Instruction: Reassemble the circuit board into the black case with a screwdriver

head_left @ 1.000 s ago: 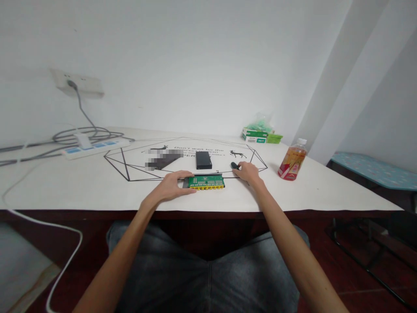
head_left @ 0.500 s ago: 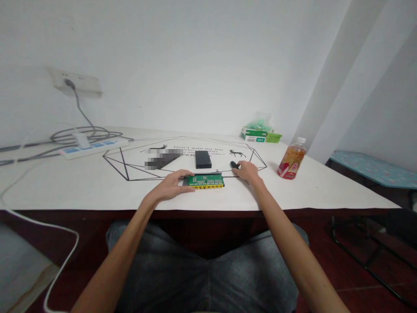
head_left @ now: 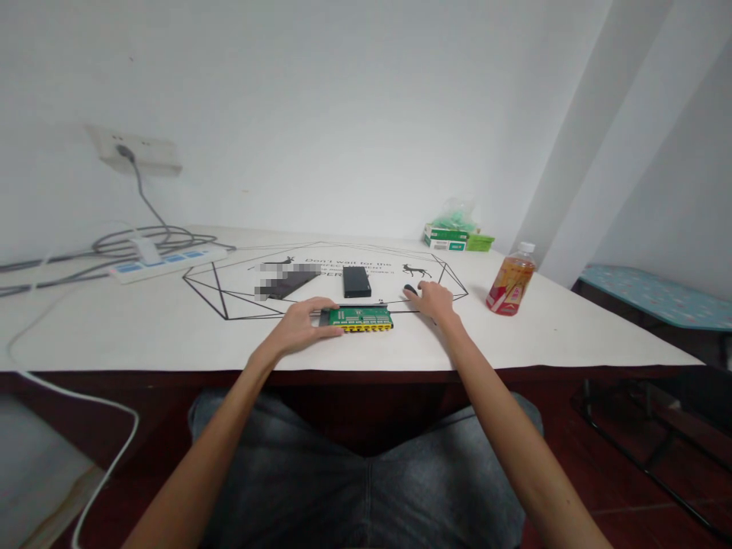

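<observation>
A green circuit board (head_left: 361, 315) with a row of yellow connectors along its near edge lies near the front of the table. My left hand (head_left: 300, 326) grips its left end, thumb at the near edge and fingers at the far one. To the right of the board, my right hand (head_left: 433, 300) is closed around a small tool with a rounded black handle (head_left: 409, 290), which looks like a screwdriver; the palm hides most of it. Beyond the board lies a black rectangular box (head_left: 357, 282). A dark, partly pixelated object (head_left: 297, 280) rests farther left.
On the right stands a bottle of amber drink (head_left: 511, 280). Green-and-white boxes (head_left: 449, 236) with a plastic bag sit at the back. A power strip (head_left: 168, 263) and coiled grey cables (head_left: 137, 238) occupy the left. A white cable (head_left: 85, 395) hangs over the front edge (head_left: 366, 370).
The view has shifted very slightly. Both hands keep almost the same positions, the left on the circuit board and the right at the black handle.
</observation>
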Demonstrator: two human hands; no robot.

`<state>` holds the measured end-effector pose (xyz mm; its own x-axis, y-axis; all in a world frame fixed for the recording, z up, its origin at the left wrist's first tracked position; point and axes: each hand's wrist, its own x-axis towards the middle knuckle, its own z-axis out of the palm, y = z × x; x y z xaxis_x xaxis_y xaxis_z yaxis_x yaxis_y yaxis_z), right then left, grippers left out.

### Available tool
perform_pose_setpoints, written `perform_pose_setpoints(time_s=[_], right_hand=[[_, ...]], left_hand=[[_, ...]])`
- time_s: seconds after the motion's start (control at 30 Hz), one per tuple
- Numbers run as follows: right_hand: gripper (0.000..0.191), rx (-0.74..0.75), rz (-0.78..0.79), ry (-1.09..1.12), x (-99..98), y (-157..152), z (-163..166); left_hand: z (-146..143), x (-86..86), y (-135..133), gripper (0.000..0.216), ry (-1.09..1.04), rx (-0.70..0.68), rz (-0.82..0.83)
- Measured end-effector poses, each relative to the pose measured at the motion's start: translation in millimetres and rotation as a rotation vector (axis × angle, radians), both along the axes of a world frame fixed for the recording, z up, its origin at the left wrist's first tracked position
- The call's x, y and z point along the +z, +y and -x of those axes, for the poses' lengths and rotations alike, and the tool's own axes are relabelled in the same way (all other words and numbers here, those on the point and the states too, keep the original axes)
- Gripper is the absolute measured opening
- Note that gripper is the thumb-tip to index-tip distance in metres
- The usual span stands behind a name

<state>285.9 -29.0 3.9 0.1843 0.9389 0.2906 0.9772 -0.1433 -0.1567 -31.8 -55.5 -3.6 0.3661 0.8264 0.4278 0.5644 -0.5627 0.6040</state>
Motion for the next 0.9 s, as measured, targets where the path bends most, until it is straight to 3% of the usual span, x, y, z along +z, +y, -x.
perform_pose_setpoints(time_s=[0.13, 0.27, 0.43, 0.53, 0.6, 0.7, 0.8, 0.9], right_hand=[[0.048, -0.017, -0.277, 0.112, 7.8, -8.9, 11.1], [0.062, 0.121, -0.359, 0.422, 12.9, -15.6, 27.9], [0.078, 0.360, -0.258, 1.129, 17.3, -16.5, 40.8], [0.071, 0.545, -0.127, 1.503, 23.3, -15.5, 41.2], [0.063, 0.659, -0.083, 1.591, 25.4, -12.7, 41.4], [0.057, 0.686, -0.100, 1.599, 23.4, -4.2, 43.0], [0.057, 0.621, -0.223, 1.642, 18.6, 4.9, 42.8], [0.060, 0.502, -0.395, 1.654, 13.9, 8.1, 38.8]], left_hand=[[-3.3, 6.9, -1.9, 0.045, -0.115, 0.020, 0.117], [-12.9, 15.4, -3.9, 0.048, -0.327, -0.024, 0.289], [-37.1, 22.5, 3.9, 0.049, -0.601, -0.036, 0.327], [-58.3, 29.2, 8.4, 0.049, -0.835, -0.091, 0.423], [-72.9, 35.4, 9.6, 0.047, -0.911, -0.128, 0.547], [-91.8, 44.6, 14.4, 0.046, -0.886, -0.187, 0.658], [-104.1, 51.3, 32.1, 0.062, -0.708, -0.217, 0.714], [-110.5, 53.9, 62.3, 0.074, -0.430, -0.003, 0.561]])
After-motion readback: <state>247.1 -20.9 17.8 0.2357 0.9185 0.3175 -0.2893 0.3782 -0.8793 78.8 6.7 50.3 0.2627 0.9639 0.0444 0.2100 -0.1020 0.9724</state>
